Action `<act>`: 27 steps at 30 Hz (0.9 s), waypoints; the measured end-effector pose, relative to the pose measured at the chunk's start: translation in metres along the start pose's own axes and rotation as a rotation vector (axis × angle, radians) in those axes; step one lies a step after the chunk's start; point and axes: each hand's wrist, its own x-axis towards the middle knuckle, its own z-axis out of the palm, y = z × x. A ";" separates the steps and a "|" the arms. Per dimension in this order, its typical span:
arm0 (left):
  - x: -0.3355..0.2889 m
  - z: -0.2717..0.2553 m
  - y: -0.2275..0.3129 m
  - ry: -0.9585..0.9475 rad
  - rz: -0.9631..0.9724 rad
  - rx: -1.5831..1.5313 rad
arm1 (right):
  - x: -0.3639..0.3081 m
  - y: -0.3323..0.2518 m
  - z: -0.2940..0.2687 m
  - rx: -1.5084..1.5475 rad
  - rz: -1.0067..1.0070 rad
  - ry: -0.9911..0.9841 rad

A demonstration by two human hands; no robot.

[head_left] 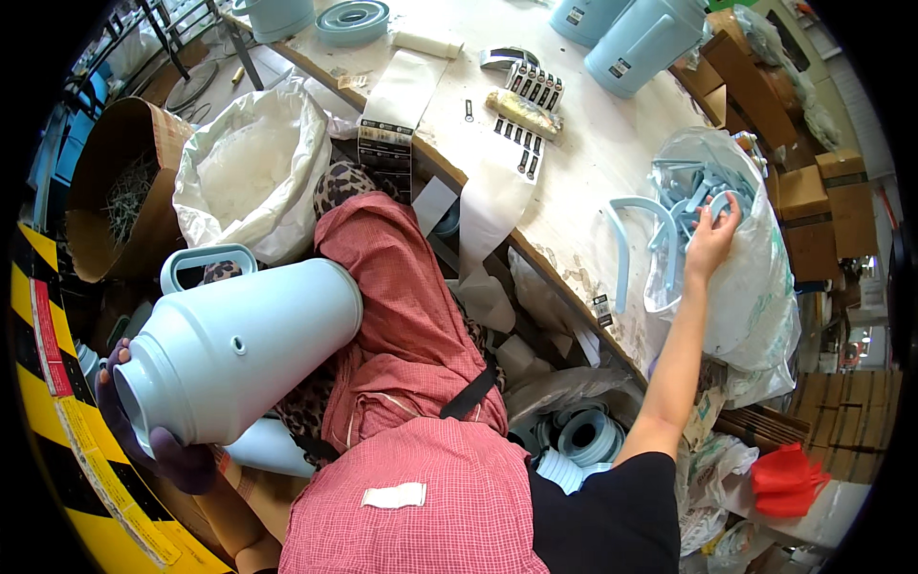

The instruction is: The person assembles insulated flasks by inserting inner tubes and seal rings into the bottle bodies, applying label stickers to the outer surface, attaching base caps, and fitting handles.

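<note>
Across my lap lies a large light-blue thermos jug body (pixel 258 330), tilted on its side with its narrower open neck to the lower left and a loop handle on its upper side. My left hand (pixel 182 461), in a purple glove, grips the jug around its neck end. Far right, my bare right hand (pixel 710 244) reaches into a clear plastic bag (pixel 765 258) of small light-blue plastic parts (pixel 693 182). Its fingers are closed round a curved blue piece (pixel 724 203). Blue curved handles (pixel 620 263) stick out over the bag's near side onto the table.
The white table (pixel 583 230) carries label strips (pixel 521 143), a label roll (pixel 421 86) and more blue jugs (pixel 645 48). A white sack (pixel 253 158) and a cardboard box (pixel 124 191) stand left. Blue rings (pixel 585 435) lie by my right elbow, near a red cloth (pixel 786 480).
</note>
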 end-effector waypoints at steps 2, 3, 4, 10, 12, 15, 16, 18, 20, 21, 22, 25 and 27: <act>-0.010 0.007 0.007 0.007 0.003 -0.066 | -0.009 0.008 0.012 -0.076 -0.058 -0.113; -0.014 0.010 0.009 0.016 -0.006 -0.070 | -0.012 0.011 0.020 -0.183 -0.165 -0.087; -0.015 0.011 0.011 0.031 -0.038 -0.080 | -0.016 0.014 0.028 -0.178 -0.325 -0.111; -0.009 0.018 0.025 0.060 -0.091 -0.064 | -0.020 -0.013 0.040 -0.491 -0.585 -0.225; -0.015 0.021 0.030 0.059 -0.073 -0.044 | -0.019 -0.039 0.047 -0.366 -0.928 -0.074; -0.019 0.017 0.051 -0.121 0.078 -0.065 | -0.038 -0.095 0.083 -0.008 -0.920 0.010; -0.016 0.008 0.062 -0.294 0.202 -0.103 | -0.056 -0.118 0.103 0.141 -0.881 0.043; -0.035 0.013 0.088 -0.451 0.196 0.064 | -0.124 -0.172 0.150 0.673 -0.559 -0.200; -0.039 0.017 0.091 -0.531 0.261 0.092 | -0.212 -0.238 0.191 1.257 -0.135 -0.574; -0.040 0.020 0.093 -0.474 0.208 0.111 | -0.232 -0.262 0.184 1.399 -0.032 -0.913; -0.039 0.024 0.094 -0.364 0.127 0.126 | -0.251 -0.283 0.180 1.529 0.143 -0.969; -0.033 0.022 0.085 -0.357 0.191 0.138 | -0.267 -0.305 0.169 1.719 0.605 -1.054; -0.039 0.022 0.086 -0.361 0.120 0.158 | -0.271 -0.301 0.169 1.730 0.645 -1.085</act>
